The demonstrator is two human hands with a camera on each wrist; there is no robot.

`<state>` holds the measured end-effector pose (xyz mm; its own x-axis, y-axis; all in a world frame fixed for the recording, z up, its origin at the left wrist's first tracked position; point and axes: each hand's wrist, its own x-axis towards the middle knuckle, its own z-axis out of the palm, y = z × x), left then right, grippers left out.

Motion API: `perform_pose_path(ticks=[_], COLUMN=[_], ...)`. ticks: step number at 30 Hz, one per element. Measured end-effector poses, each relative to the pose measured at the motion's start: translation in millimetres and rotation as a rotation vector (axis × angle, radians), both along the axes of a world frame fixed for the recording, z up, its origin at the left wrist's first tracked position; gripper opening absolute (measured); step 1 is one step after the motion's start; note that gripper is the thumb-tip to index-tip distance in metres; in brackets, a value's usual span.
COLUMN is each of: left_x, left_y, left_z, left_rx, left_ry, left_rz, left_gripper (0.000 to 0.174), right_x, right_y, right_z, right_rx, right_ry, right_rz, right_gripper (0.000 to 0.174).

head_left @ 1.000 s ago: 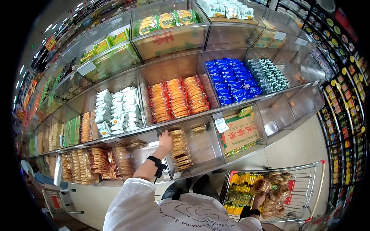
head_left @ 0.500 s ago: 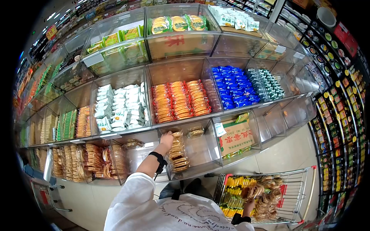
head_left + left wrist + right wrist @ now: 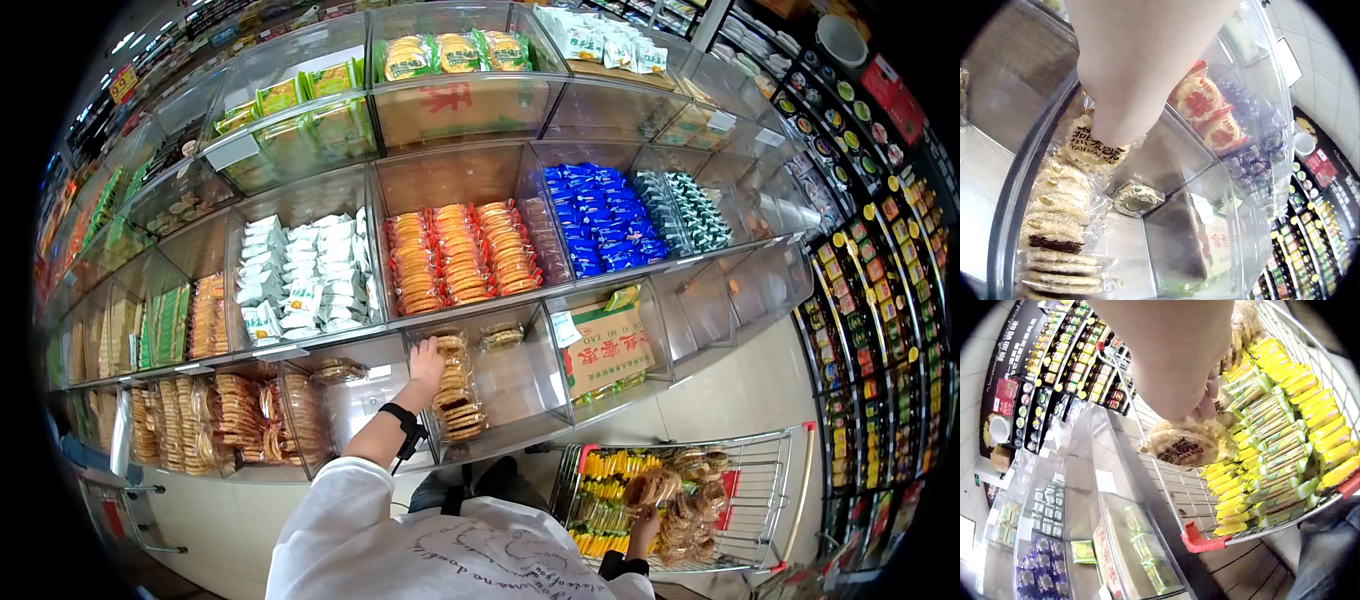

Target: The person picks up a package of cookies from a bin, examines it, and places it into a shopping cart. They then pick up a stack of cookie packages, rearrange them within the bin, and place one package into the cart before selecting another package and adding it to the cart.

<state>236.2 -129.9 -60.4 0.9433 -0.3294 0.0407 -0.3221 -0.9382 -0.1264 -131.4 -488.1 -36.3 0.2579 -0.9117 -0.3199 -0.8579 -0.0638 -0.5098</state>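
My left hand (image 3: 427,366) reaches into a clear bin in the lower row and touches the far end of a row of wrapped round biscuits (image 3: 461,400). In the left wrist view that hand (image 3: 1124,106) covers part of a packet with dark lettering (image 3: 1080,152); its fingertips are hidden. A lone packet (image 3: 1138,198) lies beside the row. Over the shopping cart (image 3: 795,490), my right hand (image 3: 643,532) grips wrapped biscuits (image 3: 652,487). The right wrist view has this hand (image 3: 1175,381) with its fingers curled on a clear-wrapped biscuit (image 3: 1182,447) dotted dark on top.
Yellow packets (image 3: 1335,440) and green packets (image 3: 1279,456) fill one end of the cart, with brown biscuits (image 3: 700,510) beside them. Behind my left hand stand bins of orange biscuits (image 3: 462,255), white packets (image 3: 305,275) and blue packets (image 3: 605,220). A carton (image 3: 605,350) sits in a neighbouring bin.
The biscuits in my right hand stand slightly higher and clearer over the cart than half a second ago. My left hand stays at the same end of its row. The head view has shifted slightly.
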Motion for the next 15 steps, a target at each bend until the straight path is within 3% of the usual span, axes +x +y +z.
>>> perform_pose_path(ticks=[1, 2, 3, 5, 9, 14, 15], left_x=[0, 0, -1, -6, -25, -39, -42], left_y=[1, 1, 2, 4, 8, -1, -5], left_z=[-1, -1, 1, 9, 8, 25, 31], left_rx=[-0.003, -0.006, -0.006, -0.045, -0.15, -0.108, -0.13], left_ry=[0.039, 0.077, 0.076, 0.161, 0.164, 0.294, 0.365], left_rz=[-0.007, -0.012, -0.013, -0.04, -0.069, -0.116, -0.117], left_gripper=[0.018, 0.018, 0.018, 0.017, 0.018, 0.023, 0.023], right_x=[5, -8, -2, 26, 60, 120, 128], right_y=[1, -23, -20, -9, -14, 25, 29], right_z=[2, -39, -35, -14, -21, 44, 42], right_rx=[0.02, 0.123, 0.123, -0.152, -0.158, -0.139, -0.118], right_ry=[-0.107, -0.3, -0.301, -0.136, -0.406, -0.465, -0.59], right_rz=[-0.047, -0.067, -0.068, 0.213, 0.385, 0.567, 0.598], right_gripper=[0.018, 0.018, 0.018, 0.018, 0.022, 0.019, 0.018])
